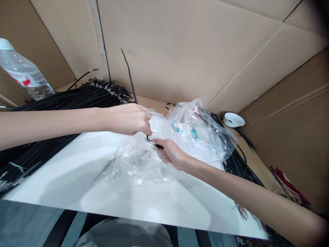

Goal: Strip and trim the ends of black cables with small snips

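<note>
My left hand (137,120) is closed around a black cable (130,79). One length of the cable sticks up above the fist, and a short end comes out below the fingers. My right hand (172,153) grips a small black-handled tool (158,146) with a metal tip; its exact kind is too small to tell. That tip meets or nearly meets the cable's lower end. Beneath both hands lies a crumpled clear plastic bag (138,164). A second clear bag (203,137) with small turquoise pieces showing sits just to the right.
A thick bundle of black cables (77,97) lies at the left, beside a water bottle (28,73). More dark cables (239,166) and a white bowl (233,120) are at the right. Cardboard walls (180,44) enclose the white table surface (144,206).
</note>
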A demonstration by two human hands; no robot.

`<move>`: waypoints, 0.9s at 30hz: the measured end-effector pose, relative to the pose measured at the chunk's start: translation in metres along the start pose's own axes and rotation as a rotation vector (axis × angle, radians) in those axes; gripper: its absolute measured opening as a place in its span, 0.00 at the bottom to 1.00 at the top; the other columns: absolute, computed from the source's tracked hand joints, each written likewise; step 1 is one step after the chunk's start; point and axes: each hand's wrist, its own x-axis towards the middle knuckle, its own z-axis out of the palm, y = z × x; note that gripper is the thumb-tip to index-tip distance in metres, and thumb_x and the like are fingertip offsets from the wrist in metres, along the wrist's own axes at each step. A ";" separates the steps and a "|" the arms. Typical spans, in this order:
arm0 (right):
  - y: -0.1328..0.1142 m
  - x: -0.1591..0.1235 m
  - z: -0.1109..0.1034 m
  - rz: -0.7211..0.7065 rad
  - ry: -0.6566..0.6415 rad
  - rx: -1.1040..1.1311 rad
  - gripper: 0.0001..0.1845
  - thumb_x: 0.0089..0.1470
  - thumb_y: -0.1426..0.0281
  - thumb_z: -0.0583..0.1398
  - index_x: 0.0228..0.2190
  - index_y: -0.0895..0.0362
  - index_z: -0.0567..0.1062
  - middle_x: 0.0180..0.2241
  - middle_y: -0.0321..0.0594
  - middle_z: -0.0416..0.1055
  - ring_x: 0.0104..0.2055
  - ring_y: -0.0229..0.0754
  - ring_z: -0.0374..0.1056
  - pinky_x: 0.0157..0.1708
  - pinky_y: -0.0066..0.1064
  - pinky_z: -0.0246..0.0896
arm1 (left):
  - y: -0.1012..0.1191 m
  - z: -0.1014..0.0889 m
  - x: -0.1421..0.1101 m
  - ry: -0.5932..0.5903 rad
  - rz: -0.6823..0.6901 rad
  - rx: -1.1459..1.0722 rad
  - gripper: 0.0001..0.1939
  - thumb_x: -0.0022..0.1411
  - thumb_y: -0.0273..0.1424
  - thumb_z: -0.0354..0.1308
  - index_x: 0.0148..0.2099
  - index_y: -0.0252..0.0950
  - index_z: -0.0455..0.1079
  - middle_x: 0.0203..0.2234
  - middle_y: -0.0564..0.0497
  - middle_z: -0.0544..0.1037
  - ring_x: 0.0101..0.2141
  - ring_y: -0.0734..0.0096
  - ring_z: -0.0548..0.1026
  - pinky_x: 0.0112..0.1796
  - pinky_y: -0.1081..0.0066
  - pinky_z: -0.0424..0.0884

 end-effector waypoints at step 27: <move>0.004 -0.006 -0.003 -0.045 0.017 -0.052 0.25 0.61 0.63 0.55 0.15 0.53 0.54 0.14 0.25 0.40 0.17 0.30 0.34 0.18 0.31 0.29 | 0.003 0.000 -0.006 -0.016 0.126 -0.045 0.19 0.61 0.15 0.53 0.41 0.42 0.79 0.30 0.50 0.81 0.35 0.64 0.73 0.37 0.65 0.63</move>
